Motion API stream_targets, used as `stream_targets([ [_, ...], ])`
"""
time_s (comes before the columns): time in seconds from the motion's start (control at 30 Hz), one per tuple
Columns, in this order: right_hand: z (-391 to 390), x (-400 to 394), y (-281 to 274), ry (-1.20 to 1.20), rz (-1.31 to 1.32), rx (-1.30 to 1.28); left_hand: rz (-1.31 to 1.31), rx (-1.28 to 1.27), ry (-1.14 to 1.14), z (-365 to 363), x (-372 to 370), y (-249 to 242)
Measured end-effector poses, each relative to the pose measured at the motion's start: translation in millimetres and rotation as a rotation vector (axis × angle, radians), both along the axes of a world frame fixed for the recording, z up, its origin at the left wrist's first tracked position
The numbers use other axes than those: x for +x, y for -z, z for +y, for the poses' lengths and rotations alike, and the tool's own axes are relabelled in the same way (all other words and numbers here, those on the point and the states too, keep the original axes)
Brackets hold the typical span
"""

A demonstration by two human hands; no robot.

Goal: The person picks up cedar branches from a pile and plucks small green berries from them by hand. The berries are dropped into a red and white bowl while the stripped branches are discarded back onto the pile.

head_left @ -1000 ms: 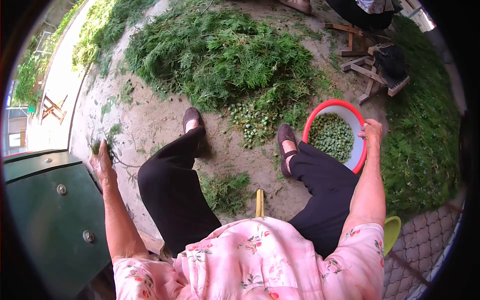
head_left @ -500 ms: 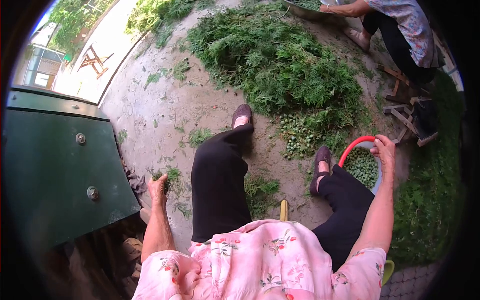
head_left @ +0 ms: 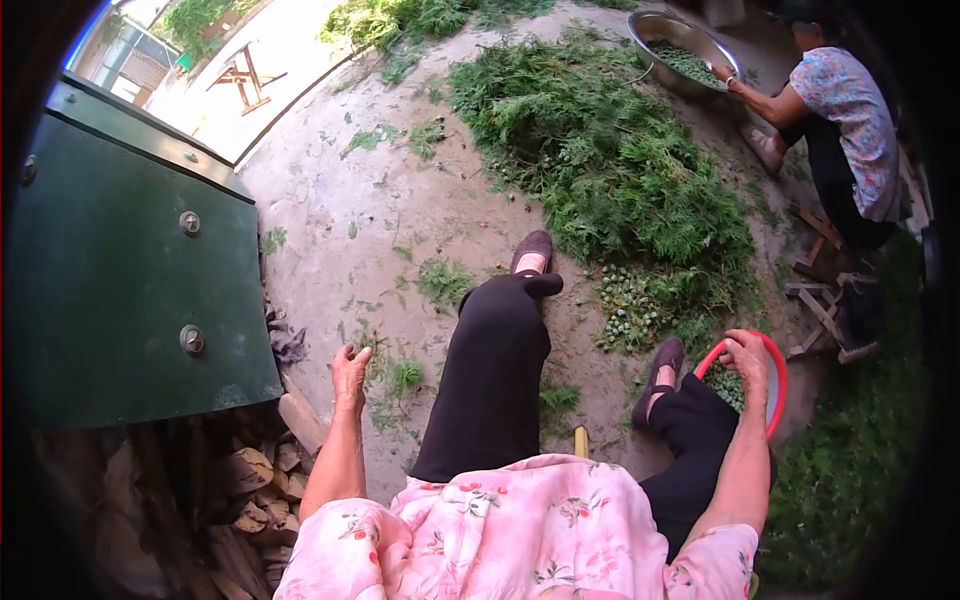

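My left hand (head_left: 351,377) is held low over the concrete with thumb and forefinger apart and nothing visible in it. Just right of it, loose green sprigs (head_left: 404,376) lie on the ground. My right hand (head_left: 746,358) is bent over a red-rimmed basin (head_left: 780,385), its fingers curled inward at the rim nearest my knee. Small green cones (head_left: 724,383) fill part of that basin; my leg and forearm cover some of it. Whether anything sits between the right fingertips is hidden.
A large heap of evergreen branches (head_left: 620,150) lies ahead, with loose cones (head_left: 625,308) at its near edge. Another person (head_left: 845,120) sits at right, reaching into a metal basin (head_left: 640,40). A green metal cabinet (head_left: 130,270) and stacked firewood (head_left: 255,475) are left.
The green sprig in my left hand has been let go, and its fingers have parted. My right hand has shifted from the basin's far rim towards its near side. The view has turned slightly right.
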State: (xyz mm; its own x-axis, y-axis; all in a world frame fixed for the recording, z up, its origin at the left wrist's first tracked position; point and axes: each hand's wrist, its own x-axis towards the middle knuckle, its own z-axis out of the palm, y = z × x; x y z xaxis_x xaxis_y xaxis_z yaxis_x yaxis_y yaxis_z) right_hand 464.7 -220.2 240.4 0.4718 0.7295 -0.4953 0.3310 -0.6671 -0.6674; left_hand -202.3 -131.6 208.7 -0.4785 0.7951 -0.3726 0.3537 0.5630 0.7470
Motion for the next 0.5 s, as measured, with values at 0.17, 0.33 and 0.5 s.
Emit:
stream_targets([
  [0.17, 9, -23, 16, 0.087, 0.126, -0.015, -0.336, 0.228, 0.028, 70, 86, -65],
  [0.33, 16, -42, 54, 0.228, 0.150, 0.032, -0.717, 0.404, 0.246, 111, 229, -175],
  [0.5, -2, -65, 98, 0.328, 0.220, -0.107, -1.046, 0.259, 0.297, 135, 345, -180],
])
